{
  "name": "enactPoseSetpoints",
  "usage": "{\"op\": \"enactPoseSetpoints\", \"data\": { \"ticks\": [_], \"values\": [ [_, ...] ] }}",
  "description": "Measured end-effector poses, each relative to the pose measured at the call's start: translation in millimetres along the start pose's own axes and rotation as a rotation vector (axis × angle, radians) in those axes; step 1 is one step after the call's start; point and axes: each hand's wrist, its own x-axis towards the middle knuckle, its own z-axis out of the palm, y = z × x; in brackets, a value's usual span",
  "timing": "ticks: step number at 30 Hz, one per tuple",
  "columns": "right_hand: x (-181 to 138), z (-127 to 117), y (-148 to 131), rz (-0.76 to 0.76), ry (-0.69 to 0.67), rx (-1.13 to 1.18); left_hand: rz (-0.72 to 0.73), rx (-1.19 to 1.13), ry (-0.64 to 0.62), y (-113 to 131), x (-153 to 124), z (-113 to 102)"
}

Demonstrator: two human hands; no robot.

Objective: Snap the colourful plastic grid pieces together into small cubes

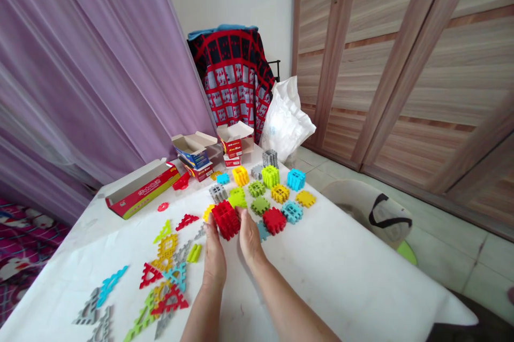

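Both my hands hold a red waffle-block cube (226,219) on the white table (341,278). My left hand (214,256) grips its left side, fingers closed against it. My right hand (249,237) presses its right side. Around the cube lie more block pieces: a red one (274,220), green ones (260,205), a yellow one (305,198), a blue cube (296,179), a lime cube (270,176) and grey ones (270,158). Flat triangular and square pieces (166,272) in several colours lie to the left of my left hand.
Open cardboard boxes (142,189) (195,152) (235,141) stand at the table's far edge. Behind are a white plastic bag (286,117), a red patterned cloth over a chair (233,74), purple curtains (88,63) and wooden wardrobe doors (401,53). A stool with a cap (373,211) stands right of the table.
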Motion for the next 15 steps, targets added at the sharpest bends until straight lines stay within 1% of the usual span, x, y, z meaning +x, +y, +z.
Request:
{"op": "enactPoseSetpoints", "data": {
  "ticks": [3, 6, 12, 15],
  "values": [
    [-2, 0, 0, -0.011, -0.014, -0.052, 0.055, 0.031, -0.016, -5, 2, 3],
    [-5, 3, 1, -0.024, -0.004, -0.089, 0.072, 0.068, -0.005, -6, 3, 6],
    [-10, 7, 6, -0.032, 0.024, -0.177, 0.02, 0.056, -0.001, -1, 1, 11],
    [-13, 9, 10, -0.031, 0.033, -0.159, 0.004, 0.027, 0.004, 0, -3, 9]
  ]
}}
